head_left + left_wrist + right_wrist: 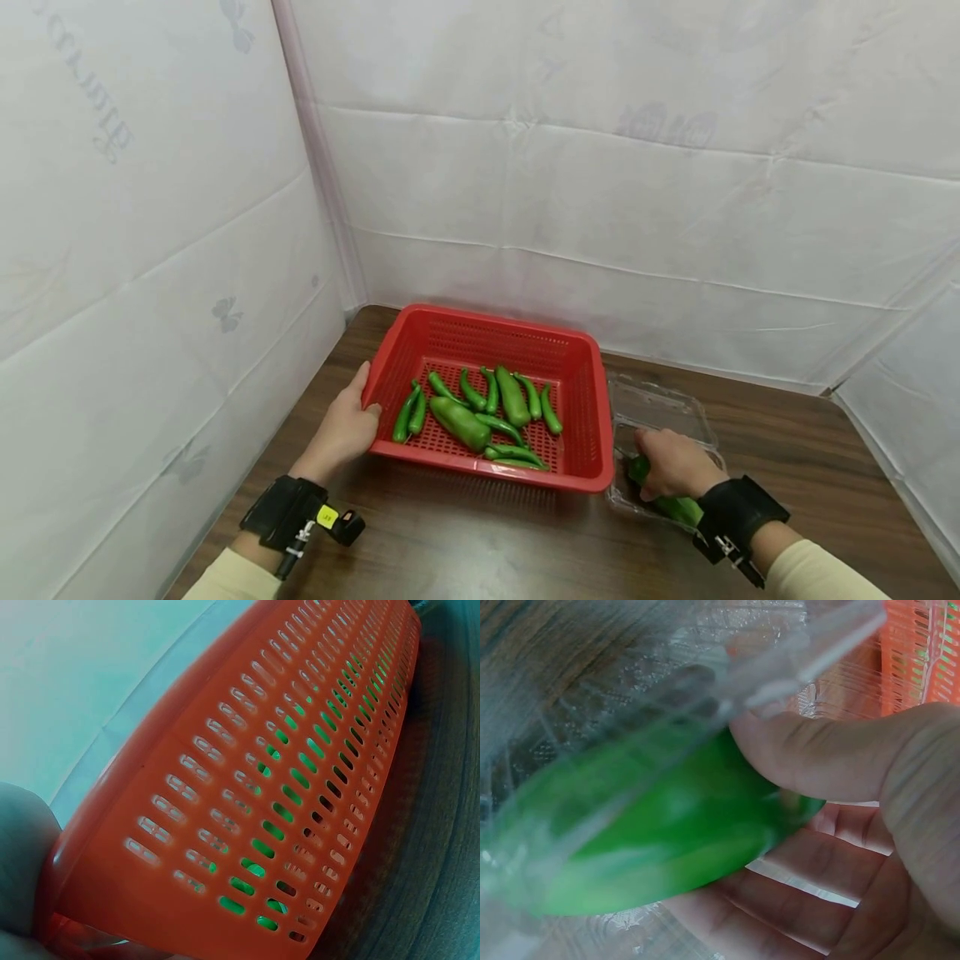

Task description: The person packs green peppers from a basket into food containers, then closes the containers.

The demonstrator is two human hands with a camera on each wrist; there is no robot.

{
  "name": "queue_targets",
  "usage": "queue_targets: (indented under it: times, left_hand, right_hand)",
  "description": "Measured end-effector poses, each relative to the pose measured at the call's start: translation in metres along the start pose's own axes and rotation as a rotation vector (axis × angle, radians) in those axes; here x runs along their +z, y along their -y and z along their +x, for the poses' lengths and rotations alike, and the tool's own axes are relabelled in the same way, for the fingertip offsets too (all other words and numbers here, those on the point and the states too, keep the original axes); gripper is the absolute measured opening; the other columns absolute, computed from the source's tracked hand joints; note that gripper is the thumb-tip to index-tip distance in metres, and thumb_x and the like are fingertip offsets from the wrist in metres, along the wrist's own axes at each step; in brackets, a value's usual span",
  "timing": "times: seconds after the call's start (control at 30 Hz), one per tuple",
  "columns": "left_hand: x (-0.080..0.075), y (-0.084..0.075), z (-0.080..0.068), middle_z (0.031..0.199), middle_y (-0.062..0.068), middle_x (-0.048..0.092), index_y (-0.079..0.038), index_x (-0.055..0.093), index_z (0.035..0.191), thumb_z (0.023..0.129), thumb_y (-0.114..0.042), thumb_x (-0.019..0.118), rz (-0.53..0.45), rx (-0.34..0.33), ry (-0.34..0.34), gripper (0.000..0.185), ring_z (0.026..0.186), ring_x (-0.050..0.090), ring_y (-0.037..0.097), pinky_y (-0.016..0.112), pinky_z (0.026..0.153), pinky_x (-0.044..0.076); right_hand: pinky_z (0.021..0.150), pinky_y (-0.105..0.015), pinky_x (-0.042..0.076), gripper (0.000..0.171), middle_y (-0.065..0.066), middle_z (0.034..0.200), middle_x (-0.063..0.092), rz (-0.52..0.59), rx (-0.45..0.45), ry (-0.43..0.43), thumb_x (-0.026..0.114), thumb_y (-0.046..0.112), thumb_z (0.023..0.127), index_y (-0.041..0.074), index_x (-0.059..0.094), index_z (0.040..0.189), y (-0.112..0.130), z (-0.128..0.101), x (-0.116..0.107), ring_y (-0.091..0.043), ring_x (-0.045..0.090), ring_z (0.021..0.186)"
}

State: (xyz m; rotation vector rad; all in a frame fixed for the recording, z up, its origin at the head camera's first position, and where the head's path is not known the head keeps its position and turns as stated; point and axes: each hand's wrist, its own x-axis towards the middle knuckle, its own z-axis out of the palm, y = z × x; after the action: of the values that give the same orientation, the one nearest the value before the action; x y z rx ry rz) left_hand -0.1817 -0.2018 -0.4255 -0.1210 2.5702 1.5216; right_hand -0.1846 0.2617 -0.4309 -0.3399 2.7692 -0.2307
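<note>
My left hand [348, 429] grips the left rim of a red plastic basket [585, 400], thumb over the edge. In the left wrist view the slotted basket wall [180, 832] fills most of the picture, with green showing through the holes. Inside the basket lie two thick green peppers [459, 423] and several slim green chili peppers [551, 410]. On the right, my right hand [678, 462] holds a large green pepper [667, 825] between thumb and fingers, within a clear plastic clamshell box [660, 408] whose lid lies folded back.
The dark wood table [465, 542] carries both basket and box, side by side. White patterned sheeting [600, 183] hangs behind the table and along its left and right sides.
</note>
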Motion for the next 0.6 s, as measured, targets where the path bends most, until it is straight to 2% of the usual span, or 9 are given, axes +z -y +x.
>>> queue_targets:
  times: [0.2,0.6]
  left_hand:
    - [-0.0007,-0.0005,0.0,0.171,0.026,0.021,-0.007,-0.003,0.168,0.106,-0.004,0.039,-0.003,0.003,0.005,0.075,0.151,0.036,0.047,0.064,0.116,0.038]
    - [-0.0015,-0.0017,0.001,0.171,0.027,0.019,-0.003,-0.002,0.167,0.105,-0.003,0.039,-0.001,0.03,-0.006,0.074,0.152,0.035,0.047,0.063,0.118,0.036]
  right_hand:
    - [0.068,-0.042,0.058,0.047,-0.003,0.085,0.068,0.011,0.008,0.019,0.098,0.012,0.062,0.008,0.065,0.097,-0.0004,0.0022,-0.0003,-0.019,0.064,0.077]
    - [0.069,-0.042,0.059,0.047,-0.005,0.088,0.07,-0.01,-0.028,-0.002,0.098,0.015,0.065,0.008,0.066,0.098,0.0023,0.0013,-0.0022,-0.02,0.066,0.079]
